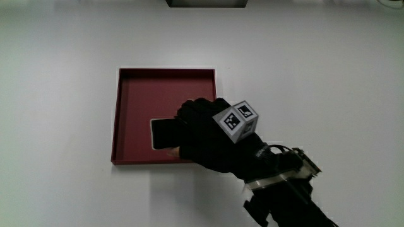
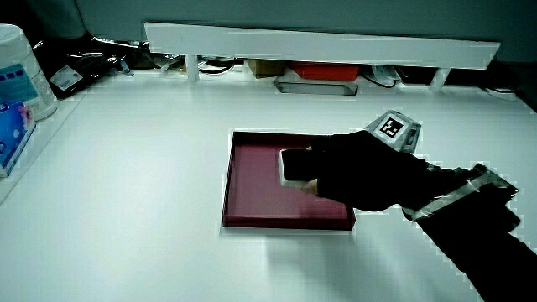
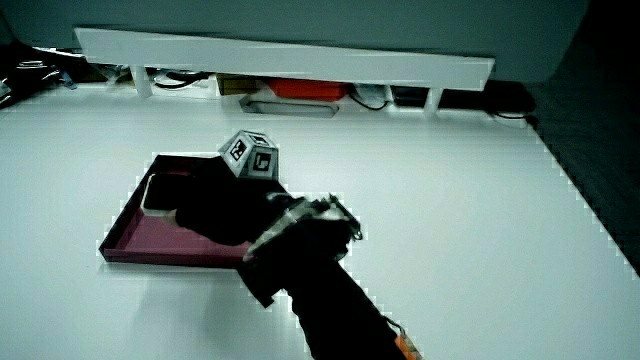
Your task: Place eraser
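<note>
A dark red square tray [image 1: 136, 88] [image 2: 252, 197] [image 3: 140, 240] lies on the white table. Inside it, in the part nearer to the person, is the eraser [image 1: 164, 133] [image 2: 294, 161] [image 3: 162, 190], a flat block with a black face and white sides. The gloved hand [image 1: 205, 135] [image 2: 357, 168] [image 3: 215, 215] reaches into the tray and its fingers are closed around one end of the eraser. The patterned cube [image 1: 236, 120] [image 2: 394, 129] [image 3: 250, 153] sits on the hand's back. Whether the eraser rests on the tray floor or hangs just above it cannot be told.
A low white partition [image 2: 319, 44] [image 3: 280, 55] runs along the table's edge farthest from the person, with cables and a red object under it. A white canister [image 2: 21, 71] and a blue packet [image 2: 10, 134] stand at the table's edge in a side view.
</note>
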Tool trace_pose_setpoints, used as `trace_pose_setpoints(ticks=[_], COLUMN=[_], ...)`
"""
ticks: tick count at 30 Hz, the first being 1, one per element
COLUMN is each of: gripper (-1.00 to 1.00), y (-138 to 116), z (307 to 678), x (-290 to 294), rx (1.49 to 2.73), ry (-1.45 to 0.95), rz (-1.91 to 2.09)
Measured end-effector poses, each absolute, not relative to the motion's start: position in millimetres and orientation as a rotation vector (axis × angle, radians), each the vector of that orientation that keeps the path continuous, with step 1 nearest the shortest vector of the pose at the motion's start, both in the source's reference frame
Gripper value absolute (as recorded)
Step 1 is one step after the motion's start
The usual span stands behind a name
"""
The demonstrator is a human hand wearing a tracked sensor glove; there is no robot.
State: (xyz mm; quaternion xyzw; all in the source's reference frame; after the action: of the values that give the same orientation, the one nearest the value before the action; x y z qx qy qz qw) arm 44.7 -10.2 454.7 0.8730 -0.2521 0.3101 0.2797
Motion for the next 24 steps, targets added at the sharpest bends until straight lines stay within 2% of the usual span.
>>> trace_pose_setpoints(ticks=[9,17,24], gripper=[0.0,0.0,-0.03], y=[-12,-3,-7], z=[494,529,530], x=[26,16,16], rx=[2.297,2.259,2.202], ry=[-0.588,-0.547,-0.514], rz=[0.759,0.659,0.671])
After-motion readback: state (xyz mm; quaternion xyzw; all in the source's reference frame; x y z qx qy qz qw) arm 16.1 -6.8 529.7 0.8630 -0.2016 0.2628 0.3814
